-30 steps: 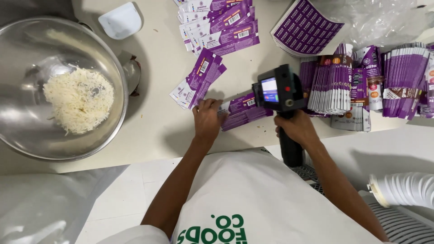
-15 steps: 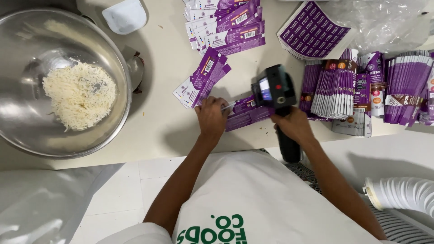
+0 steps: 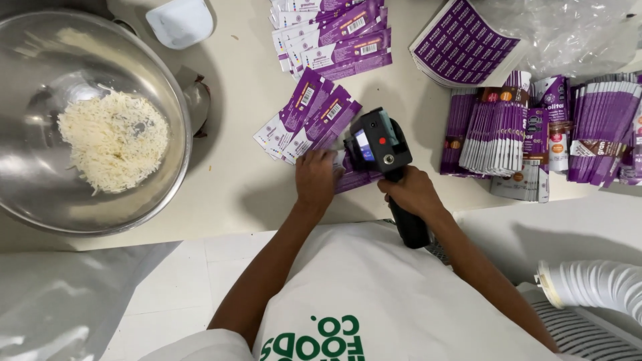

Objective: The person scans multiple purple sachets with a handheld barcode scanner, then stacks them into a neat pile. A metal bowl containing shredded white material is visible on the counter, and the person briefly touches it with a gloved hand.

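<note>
My right hand point(image 3: 413, 192) grips the black handle of a handheld printer gun point(image 3: 378, 144), its head tilted down over a purple pouch point(image 3: 359, 178) lying flat on the cream table. My left hand point(image 3: 316, 178) presses fingers down on that pouch's left end. Just beyond my left hand lie a few fanned purple-and-white pouches point(image 3: 306, 115).
A large steel bowl point(image 3: 40, 200) with white rice point(image 3: 112, 139) sits at left. More pouches point(image 3: 334, 37) lie at the far side, a purple label sheet stack point(image 3: 463, 44) beside them. Upright pouch bundles point(image 3: 548, 127) stand at right. A white ribbed hose point(image 3: 592, 284) is at lower right.
The printer gun has shifted left and tilted further down over the pouch. My left hand stays on the pouch.
</note>
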